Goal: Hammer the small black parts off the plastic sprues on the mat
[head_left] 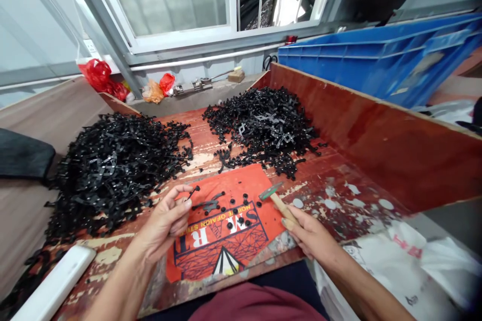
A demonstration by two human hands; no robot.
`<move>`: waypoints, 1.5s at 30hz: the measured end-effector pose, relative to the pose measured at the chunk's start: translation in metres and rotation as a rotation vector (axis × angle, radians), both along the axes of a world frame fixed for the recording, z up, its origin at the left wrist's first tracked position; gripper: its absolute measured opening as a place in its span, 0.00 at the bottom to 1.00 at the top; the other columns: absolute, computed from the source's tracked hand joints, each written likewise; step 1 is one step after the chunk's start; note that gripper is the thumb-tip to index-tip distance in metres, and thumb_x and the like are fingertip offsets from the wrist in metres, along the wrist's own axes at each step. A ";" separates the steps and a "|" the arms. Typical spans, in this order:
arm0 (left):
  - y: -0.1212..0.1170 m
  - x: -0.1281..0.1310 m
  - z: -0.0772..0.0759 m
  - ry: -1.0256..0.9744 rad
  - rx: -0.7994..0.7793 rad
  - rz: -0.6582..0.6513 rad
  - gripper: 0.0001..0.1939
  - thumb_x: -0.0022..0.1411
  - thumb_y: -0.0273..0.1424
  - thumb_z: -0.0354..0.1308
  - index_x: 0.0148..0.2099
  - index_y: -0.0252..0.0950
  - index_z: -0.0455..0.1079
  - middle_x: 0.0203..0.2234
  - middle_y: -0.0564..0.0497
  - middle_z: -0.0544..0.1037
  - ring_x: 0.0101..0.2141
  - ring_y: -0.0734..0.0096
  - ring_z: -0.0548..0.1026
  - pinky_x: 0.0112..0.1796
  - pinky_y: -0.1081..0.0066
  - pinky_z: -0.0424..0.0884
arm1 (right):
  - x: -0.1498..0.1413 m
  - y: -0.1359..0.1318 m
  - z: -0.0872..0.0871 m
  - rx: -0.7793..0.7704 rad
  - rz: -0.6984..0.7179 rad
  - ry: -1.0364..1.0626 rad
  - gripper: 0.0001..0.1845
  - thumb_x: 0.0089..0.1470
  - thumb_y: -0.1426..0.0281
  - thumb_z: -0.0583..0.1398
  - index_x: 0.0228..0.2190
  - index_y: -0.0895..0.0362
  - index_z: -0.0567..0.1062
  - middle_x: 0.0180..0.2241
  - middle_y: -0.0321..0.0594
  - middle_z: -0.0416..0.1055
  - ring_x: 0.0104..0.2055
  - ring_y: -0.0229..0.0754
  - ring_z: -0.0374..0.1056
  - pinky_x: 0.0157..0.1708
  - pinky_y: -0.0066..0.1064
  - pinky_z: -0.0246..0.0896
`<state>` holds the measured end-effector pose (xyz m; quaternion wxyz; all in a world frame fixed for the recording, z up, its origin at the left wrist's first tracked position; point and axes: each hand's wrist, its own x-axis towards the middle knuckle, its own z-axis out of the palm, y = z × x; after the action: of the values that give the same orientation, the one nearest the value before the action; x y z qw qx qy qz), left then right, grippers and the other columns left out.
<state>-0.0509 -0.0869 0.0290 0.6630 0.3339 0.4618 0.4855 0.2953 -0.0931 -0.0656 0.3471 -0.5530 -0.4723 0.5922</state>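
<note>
Between the thumb and fingers of my left hand [171, 215] is a small black plastic piece [194, 192], held just above an orange printed sheet [218, 184]. My right hand [307, 230] grips a small hammer [280, 204] by its wooden handle, the greenish metal head over the sheet's right edge. Several round black bits [235, 210] lie scattered on the sheet between my hands. Beside my left fingertips rest a few dark strip-like pieces [211, 204].
Heaps of black plastic parts lie at left [109, 170] and back right [263, 120] of the worn red tabletop [320, 175]. A red board wall [361, 130] borders the right side, with a blue crate [361, 60] behind. A white long object [56, 281] sits front left.
</note>
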 end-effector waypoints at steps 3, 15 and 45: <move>-0.013 0.004 -0.002 -0.117 -0.026 0.019 0.13 0.62 0.33 0.64 0.47 0.40 0.67 0.21 0.63 0.61 0.14 0.90 0.45 0.16 0.82 0.44 | 0.001 -0.001 0.003 -0.032 0.011 -0.038 0.37 0.55 0.52 0.60 0.61 0.54 0.67 0.13 0.25 0.57 0.11 0.34 0.49 0.12 0.25 0.46; -0.027 0.018 0.004 0.323 -0.015 -0.034 0.16 0.61 0.45 0.61 0.37 0.36 0.70 0.24 0.56 0.65 0.24 0.77 0.59 0.26 0.77 0.58 | -0.003 -0.002 0.018 0.038 0.064 -0.042 0.32 0.57 0.55 0.59 0.59 0.57 0.68 0.16 0.24 0.52 0.14 0.34 0.44 0.16 0.26 0.40; 0.011 0.040 -0.033 0.885 0.125 -0.113 0.19 0.61 0.49 0.53 0.32 0.38 0.68 0.24 0.54 0.72 0.27 0.68 0.68 0.28 0.73 0.60 | 0.003 -0.002 -0.001 0.246 0.075 -0.070 0.23 0.61 0.65 0.57 0.57 0.55 0.71 0.50 0.40 0.73 0.47 0.47 0.69 0.46 0.34 0.63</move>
<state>-0.0107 -0.0755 -0.0036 0.4058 0.5736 0.6516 0.2859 0.2979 -0.0948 -0.0663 0.3730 -0.5086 -0.5736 0.5227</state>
